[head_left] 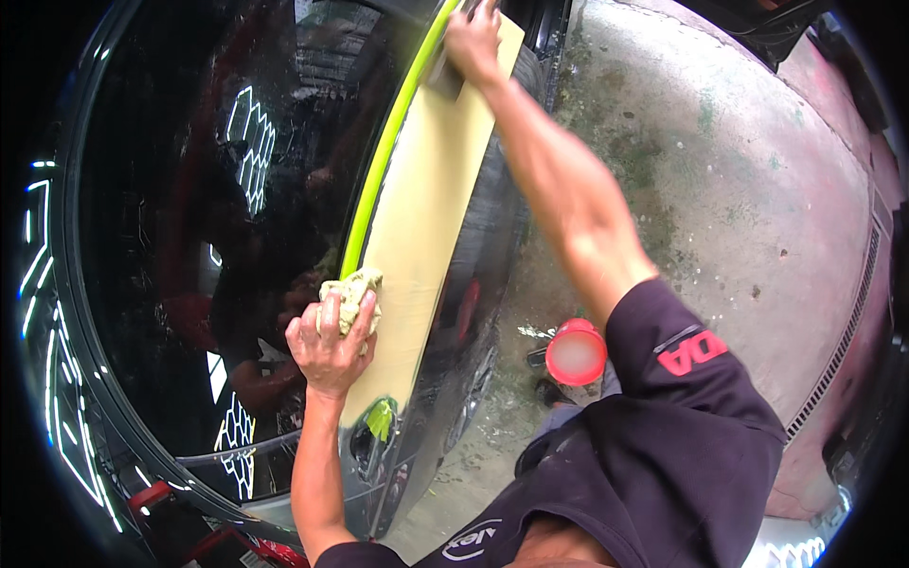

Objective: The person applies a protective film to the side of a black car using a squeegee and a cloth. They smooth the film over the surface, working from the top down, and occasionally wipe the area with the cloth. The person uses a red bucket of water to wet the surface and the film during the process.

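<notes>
My left hand (pixel 329 346) grips a crumpled pale yellowish cloth or sponge (pixel 355 295) on the lower part of a bright green strip (pixel 388 161) bordering a glossy black car surface (pixel 161 265). A long cream-yellow panel section (pixel 421 218) runs alongside that strip. At its upper end, my right hand (pixel 473 40) is closed on a greyish flat block (pixel 443 74), partly hidden by the fingers and blurred. Near the lower end of the cream section is a dark recess with a ragged green piece (pixel 380 420).
To the right is a stained concrete floor (pixel 701 189) with a long drain grate (pixel 833 350). A red bucket of cloudy liquid (pixel 575 352) stands beside my legs and feet. Dark objects line the upper right edge; red parts show at lower left.
</notes>
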